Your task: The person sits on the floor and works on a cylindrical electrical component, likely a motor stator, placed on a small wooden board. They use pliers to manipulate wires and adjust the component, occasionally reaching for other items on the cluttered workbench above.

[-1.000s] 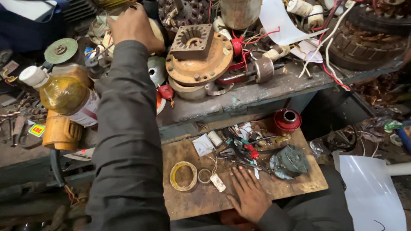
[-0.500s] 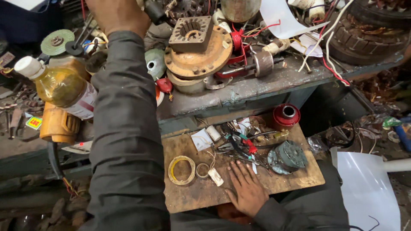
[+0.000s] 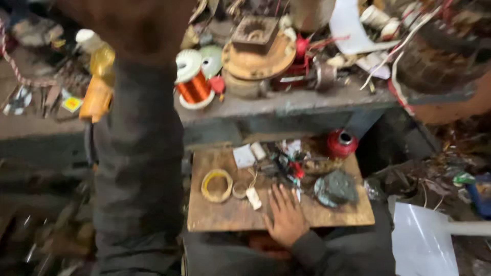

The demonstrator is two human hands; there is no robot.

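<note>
Right hand (image 3: 285,219) lies flat, palm down, fingers spread, on the near edge of the small wooden board (image 3: 225,217) that sits below the bench (image 3: 286,105), gripping nothing. Just off its fingertips lies a small pale tag-like piece (image 3: 253,198), and beside that a small metal ring (image 3: 239,190) and a larger yellowish wire coil (image 3: 217,185), both lying flat on the board. The coil looks light and a little springy, so pinching it across the rim would seem the sound way to lift it; it has no real long axis, its opening facing straight up. The pale piece lies with its long axis running from far-left to near-right, pointing roughly at the hand. To the right of the fingers sits a grey-green round lump (image 3: 336,187), likely dense and heavy, better cupped than pinched. A red round part (image 3: 341,143) stands at the board's far right corner. The left arm in its dark sleeve (image 3: 138,168) stretches up past the bench, the left hand (image 3: 135,25) blurred at the top edge, and I cannot tell whether it is open or closed. Near it on the bench stands a spool of copper wire (image 3: 193,82), upright and probably weighty.
</note>
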